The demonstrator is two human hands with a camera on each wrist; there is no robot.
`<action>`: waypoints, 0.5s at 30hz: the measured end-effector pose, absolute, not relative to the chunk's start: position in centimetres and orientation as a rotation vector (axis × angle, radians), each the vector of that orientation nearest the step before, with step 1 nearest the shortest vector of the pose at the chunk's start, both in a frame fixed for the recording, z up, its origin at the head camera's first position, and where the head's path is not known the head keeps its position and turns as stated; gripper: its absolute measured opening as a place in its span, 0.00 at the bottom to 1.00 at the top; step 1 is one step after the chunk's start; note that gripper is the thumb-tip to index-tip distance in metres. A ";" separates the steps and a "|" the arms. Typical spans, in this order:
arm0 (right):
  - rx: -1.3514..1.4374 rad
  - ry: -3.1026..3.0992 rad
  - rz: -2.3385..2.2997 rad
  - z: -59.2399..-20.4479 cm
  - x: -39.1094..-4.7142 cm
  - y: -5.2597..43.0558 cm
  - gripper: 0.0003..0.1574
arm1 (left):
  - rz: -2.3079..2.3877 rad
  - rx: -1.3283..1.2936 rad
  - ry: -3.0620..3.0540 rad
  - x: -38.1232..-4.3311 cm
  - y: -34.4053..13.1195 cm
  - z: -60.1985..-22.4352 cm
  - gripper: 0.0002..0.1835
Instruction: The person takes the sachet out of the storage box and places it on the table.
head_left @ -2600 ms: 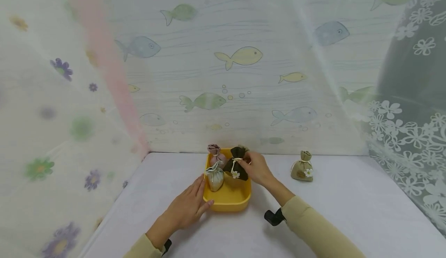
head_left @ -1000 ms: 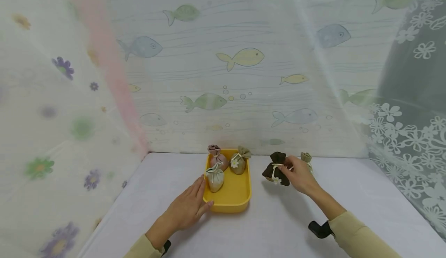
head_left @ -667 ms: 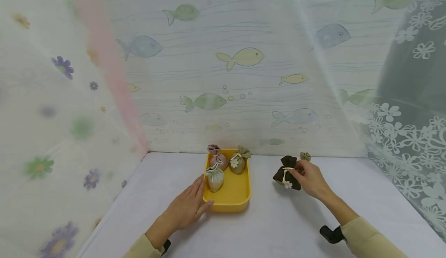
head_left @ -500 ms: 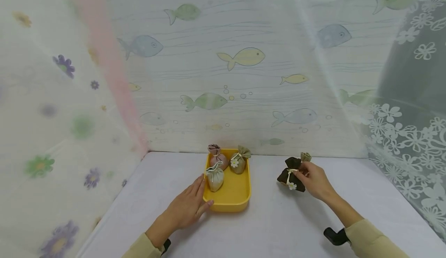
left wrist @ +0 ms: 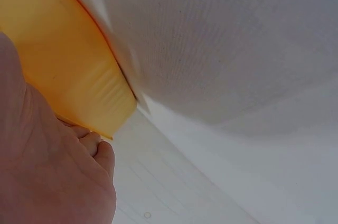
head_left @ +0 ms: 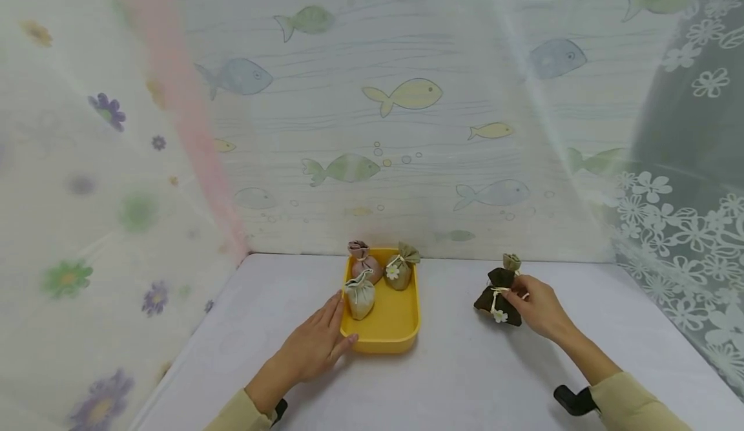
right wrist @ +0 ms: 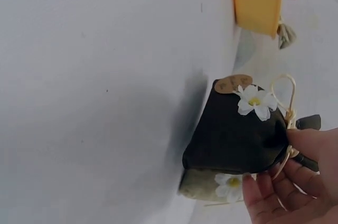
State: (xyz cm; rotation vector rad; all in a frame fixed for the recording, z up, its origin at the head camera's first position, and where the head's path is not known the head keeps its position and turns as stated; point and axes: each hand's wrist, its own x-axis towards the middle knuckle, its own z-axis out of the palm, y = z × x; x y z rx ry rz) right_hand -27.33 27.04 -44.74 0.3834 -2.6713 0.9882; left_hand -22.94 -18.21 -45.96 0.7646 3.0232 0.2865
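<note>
My right hand (head_left: 540, 305) pinches a dark drawstring pouch (right wrist: 237, 129) by its tied neck; a cream cord, a white flower and a brown tag hang on it. Behind that pouch an olive pouch (head_left: 511, 262) is mostly hidden in the head view; its own white flower shows in the right wrist view. With straight fingers my left hand (head_left: 310, 347) rests against the left side of a yellow tray (head_left: 386, 347). Inside the tray stand a pink pouch (head_left: 366, 268), a pale green pouch (head_left: 360, 298) and a khaki pouch (head_left: 400, 273) with a white flower.
A white cloth (head_left: 442, 379) covers the table. Behind it hangs a sheer curtain (head_left: 401, 134) printed with fish. Flowered curtains close in the left and right sides. Black wrist mounts (head_left: 575, 400) sit under the sleeves.
My right hand has lifted the dark pouch out of the tray and carried it right, in front of the olive pouch. The left hand stays at the tray's side.
</note>
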 end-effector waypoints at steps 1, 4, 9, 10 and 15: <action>0.379 -2.675 0.985 -44.8 -27.3 27.2 0.06 | 0.277 0.764 3.024 -22.9 -18.2 -46.0 0.46; 0.368 -2.690 0.971 -45.0 -27.2 27.5 0.08 | 0.256 0.756 3.029 -22.9 -18.1 -46.0 0.46; 0.350 -2.701 0.981 -45.1 -27.2 28.0 0.12 | 0.209 0.731 3.032 -23.1 -18.1 -46.1 0.46; 0.349 -2.704 0.984 -45.2 -27.2 28.1 0.13 | 0.209 0.728 3.033 -23.1 -18.1 -46.1 0.47; 0.327 -2.716 0.977 -45.2 -27.2 28.2 0.13 | 0.204 0.718 3.037 -23.1 -18.1 -46.1 0.47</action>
